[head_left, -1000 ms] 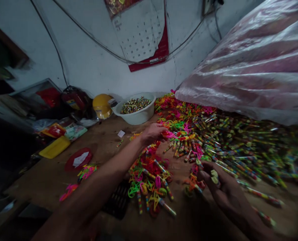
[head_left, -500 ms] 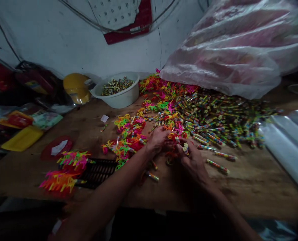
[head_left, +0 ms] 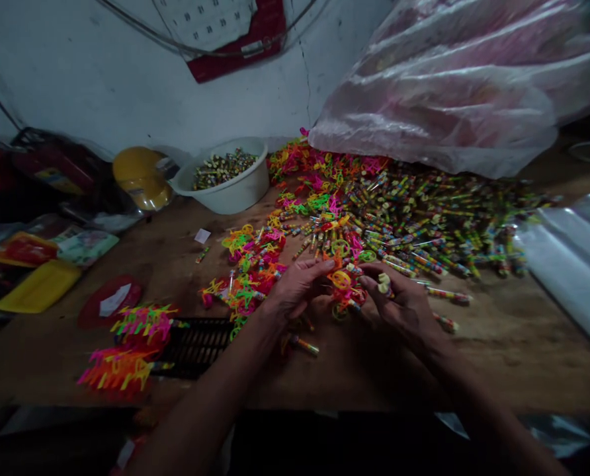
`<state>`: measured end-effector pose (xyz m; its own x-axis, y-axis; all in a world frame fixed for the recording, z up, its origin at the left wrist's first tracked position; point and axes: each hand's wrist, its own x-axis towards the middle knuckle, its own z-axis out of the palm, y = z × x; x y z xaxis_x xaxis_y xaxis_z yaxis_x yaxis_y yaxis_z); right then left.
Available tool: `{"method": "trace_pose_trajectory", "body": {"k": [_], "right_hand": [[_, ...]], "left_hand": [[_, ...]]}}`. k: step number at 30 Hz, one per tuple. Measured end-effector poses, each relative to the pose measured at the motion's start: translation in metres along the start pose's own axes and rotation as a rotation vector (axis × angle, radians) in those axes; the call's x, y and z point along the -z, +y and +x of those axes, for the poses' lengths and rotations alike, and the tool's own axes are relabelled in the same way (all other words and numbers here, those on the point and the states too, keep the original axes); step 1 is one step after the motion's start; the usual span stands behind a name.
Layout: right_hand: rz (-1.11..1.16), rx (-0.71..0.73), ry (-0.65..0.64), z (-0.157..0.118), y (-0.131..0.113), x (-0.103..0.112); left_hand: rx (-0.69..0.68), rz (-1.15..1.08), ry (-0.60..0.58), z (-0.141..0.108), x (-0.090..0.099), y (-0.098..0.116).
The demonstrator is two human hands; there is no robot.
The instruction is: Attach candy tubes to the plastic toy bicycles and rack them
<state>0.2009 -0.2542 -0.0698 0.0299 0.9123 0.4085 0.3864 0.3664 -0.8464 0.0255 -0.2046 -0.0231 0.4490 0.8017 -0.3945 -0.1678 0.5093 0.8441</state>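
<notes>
Plastic piece point(head_left: 341, 279), orange, sits between the left hand point(head_left: 295, 287) and right hand point(head_left: 407, 307); probably light, springy, best pinched by its thin frame. I cannot tell whether the left grips it; the right curls round a pale-ended tube point(head_left: 384, 284), likely slippery. A loose tube point(head_left: 305, 344) lies at seven o'clock, a black tray point(head_left: 210, 332) at eight. Farther, heaped tubes point(head_left: 424, 218) crowd two; a bulging bag point(head_left: 438, 99) overhangs at one.
</notes>
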Motion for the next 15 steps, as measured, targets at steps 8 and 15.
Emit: {"method": "trace_pose_trajectory", "body": {"k": [8, 15], "right_hand": [[-0.025, 0.037, -0.15, 0.003, -0.014, 0.016], [-0.084, 0.148, -0.06, -0.011, -0.004, 0.011]], "left_hand": [[0.071, 0.06, -0.097, -0.005, -0.001, -0.002], [0.1, 0.08, -0.201, -0.012, -0.01, 0.004]]}}
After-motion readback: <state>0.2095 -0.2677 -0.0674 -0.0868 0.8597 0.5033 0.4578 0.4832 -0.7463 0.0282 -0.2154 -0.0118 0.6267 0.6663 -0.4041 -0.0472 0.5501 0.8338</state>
